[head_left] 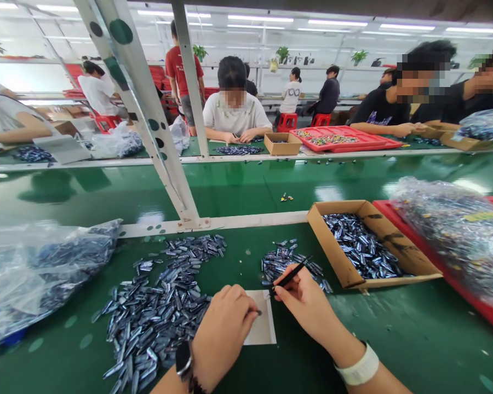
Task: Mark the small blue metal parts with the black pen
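Note:
My left hand [225,323] is closed in a pinch above a pale card [264,331] on the green table. A small dark piece [258,313] peeks out at its fingertips; its exact kind is too small to tell. In my right hand [306,303] are black tweezers [291,274], held like a pen with the tips down near the card's upper right corner. Left of the card spreads a big pile of shiny dark blue-grey elongated parts [160,312]. Behind my right hand lies a smaller pile of similar parts [285,260].
A cardboard box [398,254] of similar parts stands at right, beside a red tray [456,273] under a clear plastic bag [456,230]. Another filled bag [53,268] lies left. A slanted white post [148,120] rises ahead. Across the green belt [246,183], several people sit working.

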A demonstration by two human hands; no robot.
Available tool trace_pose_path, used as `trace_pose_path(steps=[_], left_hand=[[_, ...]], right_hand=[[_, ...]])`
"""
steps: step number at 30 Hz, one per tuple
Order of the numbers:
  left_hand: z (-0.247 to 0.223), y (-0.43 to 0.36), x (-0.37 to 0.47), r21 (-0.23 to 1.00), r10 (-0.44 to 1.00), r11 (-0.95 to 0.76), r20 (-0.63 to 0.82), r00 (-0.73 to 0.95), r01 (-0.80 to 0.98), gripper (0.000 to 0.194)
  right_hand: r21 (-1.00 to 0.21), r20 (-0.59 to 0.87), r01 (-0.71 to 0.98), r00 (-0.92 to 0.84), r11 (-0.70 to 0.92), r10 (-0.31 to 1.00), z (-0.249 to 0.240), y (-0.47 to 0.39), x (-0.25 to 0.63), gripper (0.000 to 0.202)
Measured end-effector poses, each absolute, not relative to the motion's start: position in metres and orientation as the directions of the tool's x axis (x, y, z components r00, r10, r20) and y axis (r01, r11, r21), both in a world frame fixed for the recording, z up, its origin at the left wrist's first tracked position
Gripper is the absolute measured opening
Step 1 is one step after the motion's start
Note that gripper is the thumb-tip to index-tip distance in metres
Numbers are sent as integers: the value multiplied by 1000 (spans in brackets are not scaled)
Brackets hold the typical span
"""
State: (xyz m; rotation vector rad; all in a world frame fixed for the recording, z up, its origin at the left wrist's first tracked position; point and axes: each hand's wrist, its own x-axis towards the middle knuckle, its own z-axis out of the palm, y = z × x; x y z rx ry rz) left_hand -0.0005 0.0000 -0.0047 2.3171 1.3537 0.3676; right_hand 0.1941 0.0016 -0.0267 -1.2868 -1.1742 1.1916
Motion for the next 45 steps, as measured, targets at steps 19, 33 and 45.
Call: trace_pose_path(steps=[19,33,45], left_hand=[[-7,3,-1,445,815,-524,15,579,726,17],[-16,4,0,201,674,-733,85,734,649,18],[-10,3,1,587,854,-451,67,515,672,17]], right_hand=[[-997,-44,65,66,-48,997,-26,1,192,27],[-995,-78,-76,118,-69,990,-26,3,194,48],[-994,-84,72,-71,-78,994,-23,-7,189,19]])
